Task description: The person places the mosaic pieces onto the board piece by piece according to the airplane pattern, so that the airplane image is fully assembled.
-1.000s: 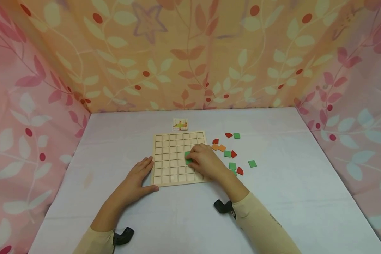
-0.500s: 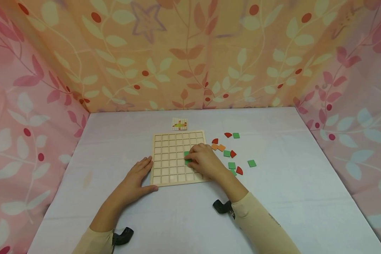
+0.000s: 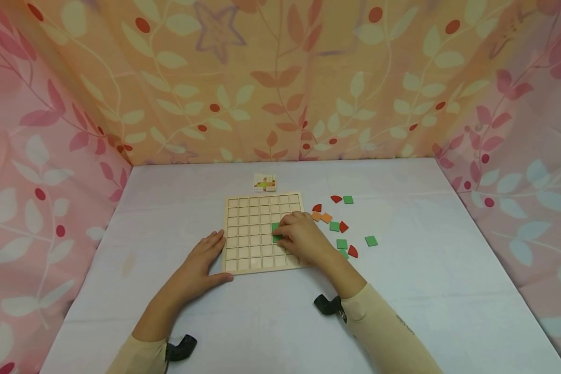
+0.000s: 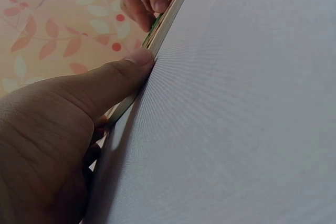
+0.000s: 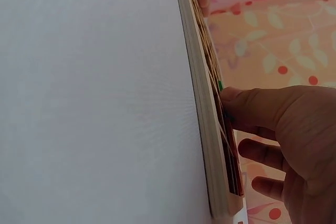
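Note:
A pale wooden grid board (image 3: 244, 231) lies on the white table. My left hand (image 3: 202, 264) steadies its near left corner, fingers straight along the left side and thumb at the front edge, as the left wrist view also shows. Over the board's right half, my right hand (image 3: 304, 238) has thumb and bent fingertips on green square tiles (image 3: 275, 239) set in the grid, pinching at one. The hand covers part of that green and several cells. In the right wrist view the thumb (image 5: 233, 95) meets a sliver of green, and dark red shows along the board's right end.
Right of the board lie loose green squares (image 3: 371, 241), red quarter-circles (image 3: 352, 251) and orange squares (image 3: 326, 217). A small picture card (image 3: 265, 183) with a coloured pattern on a grid sits behind the board. Floral curtains (image 3: 280, 104) enclose the table on three sides.

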